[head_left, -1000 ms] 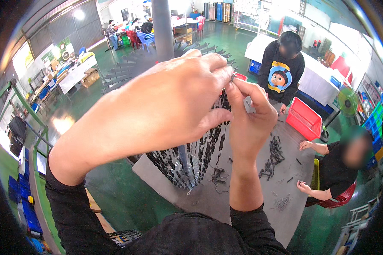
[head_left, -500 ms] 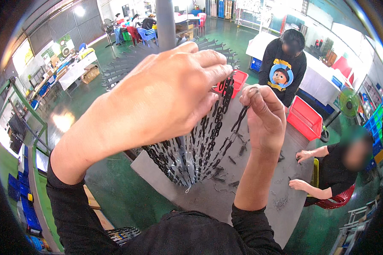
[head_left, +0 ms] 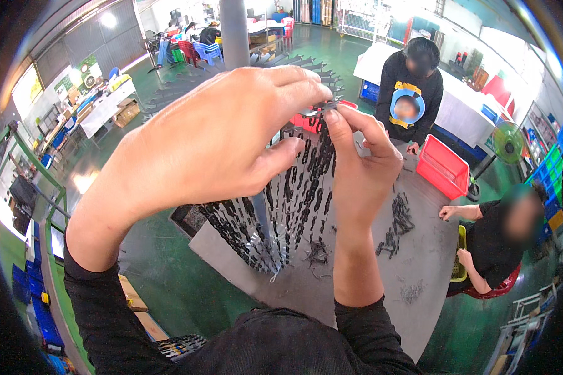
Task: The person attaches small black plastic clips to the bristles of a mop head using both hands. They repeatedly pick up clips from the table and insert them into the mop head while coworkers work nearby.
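Note:
Black chains (head_left: 288,212) hang in many strands from a toothed metal ring (head_left: 169,94) around a grey upright post (head_left: 234,37). My left hand (head_left: 238,131) reaches over the ring's near side, its fingertips at a metal tooth (head_left: 311,112) and its thumb apart below them. My right hand (head_left: 363,150) is beside those fingertips, thumb and forefinger pinched at the end of the tooth on a black chain, mostly hidden by the fingers. Below, the strands converge at a pale, shiny gathered bundle (head_left: 269,250) near the tabletop.
Loose black links (head_left: 396,225) and small pale pieces (head_left: 411,292) lie on the grey table (head_left: 306,294). A red bin (head_left: 444,165) stands at its right edge. One co-worker (head_left: 410,94) stands across, another (head_left: 507,244) sits right by a yellow basket (head_left: 460,253). A green fan (head_left: 508,142) stands behind.
My right hand has moved up and left to the metal tooth, bringing the chain strand that hung from its pinch. The seated co-worker's hands have drawn back from the table.

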`<act>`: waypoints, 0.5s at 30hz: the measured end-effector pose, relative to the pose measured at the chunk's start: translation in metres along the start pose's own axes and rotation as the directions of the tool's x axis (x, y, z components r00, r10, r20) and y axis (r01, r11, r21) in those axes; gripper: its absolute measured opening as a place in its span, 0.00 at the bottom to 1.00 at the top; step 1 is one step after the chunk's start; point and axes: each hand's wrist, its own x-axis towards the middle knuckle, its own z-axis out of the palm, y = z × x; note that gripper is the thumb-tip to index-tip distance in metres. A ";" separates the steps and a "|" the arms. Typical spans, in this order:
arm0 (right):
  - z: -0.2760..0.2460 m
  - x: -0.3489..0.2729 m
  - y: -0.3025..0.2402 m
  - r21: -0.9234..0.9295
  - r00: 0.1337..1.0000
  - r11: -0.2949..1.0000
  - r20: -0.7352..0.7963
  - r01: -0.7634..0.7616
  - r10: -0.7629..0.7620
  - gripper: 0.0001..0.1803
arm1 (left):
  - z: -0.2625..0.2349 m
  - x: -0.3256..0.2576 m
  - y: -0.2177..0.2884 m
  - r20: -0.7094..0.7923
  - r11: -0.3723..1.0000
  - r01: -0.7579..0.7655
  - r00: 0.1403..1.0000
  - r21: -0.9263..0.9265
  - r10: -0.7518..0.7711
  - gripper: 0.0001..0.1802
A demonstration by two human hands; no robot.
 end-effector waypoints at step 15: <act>-0.010 0.017 0.011 0.485 0.874 0.763 0.437 -0.427 0.211 0.05 | 0.012 0.004 0.009 -0.084 0.956 0.048 0.996 0.289 -0.024 0.20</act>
